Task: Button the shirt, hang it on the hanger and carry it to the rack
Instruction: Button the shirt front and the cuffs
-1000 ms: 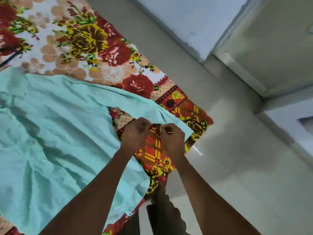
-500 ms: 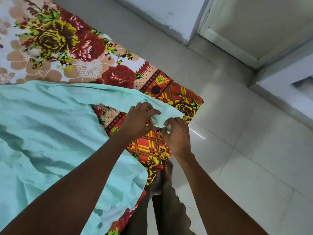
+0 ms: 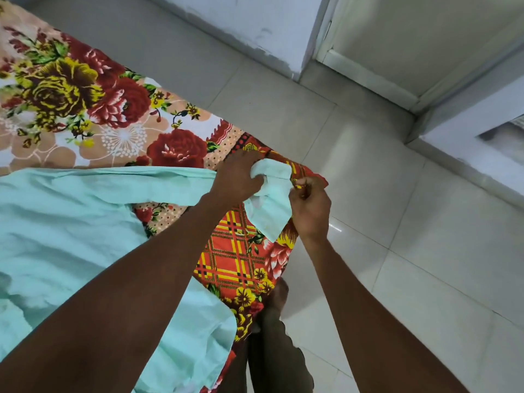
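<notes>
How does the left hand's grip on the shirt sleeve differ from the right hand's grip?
The left hand bunches the mint shirt sleeve cuff in curled fingers; the right hand pinches only the cuff's edge with its fingertips. The left hand lies over the floral bedsheet, the right beside the bed's corner. Both hold the cuff.

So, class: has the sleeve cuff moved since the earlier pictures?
Yes. The cuff lay flat over the bed's corner; now both hands have it bunched and lifted, its end hanging over the plaid side.

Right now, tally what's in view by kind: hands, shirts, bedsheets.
Hands: 2, the left hand and the right hand, both gripping the shirt's cuff
Shirts: 1, the mint green shirt
Bedsheets: 1, the floral bedsheet
Total: 4
</notes>
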